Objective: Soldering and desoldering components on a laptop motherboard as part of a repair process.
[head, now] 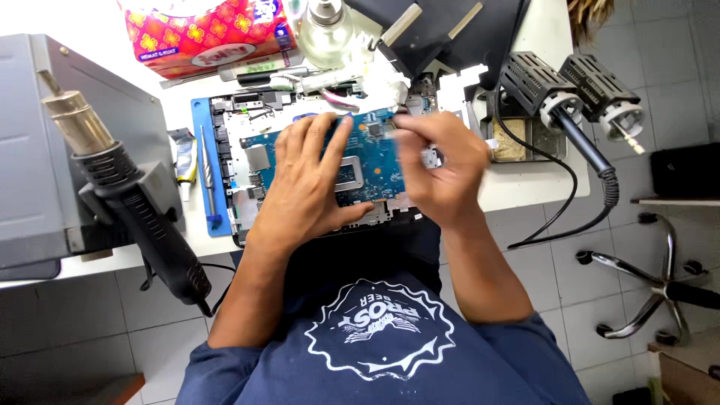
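Note:
A blue circuit board [375, 161] lies in an opened laptop base [244, 187] on a white bench. My left hand [304, 184] rests flat on the board, fingers spread toward its far edge. My right hand [442, 169] hovers over the board's right side, blurred, fingers curled around a small metallic part [430, 157]. The board's middle is hidden beneath both hands.
A hot-air gun [124, 191] hangs in a holder on a grey station at left. A soldering iron [581, 139] and two black stands sit at right. A red tissue pack [206, 34], a glass bottle [326, 30], a blue mat [204, 161] with tools, a chair base [652, 281] on the floor.

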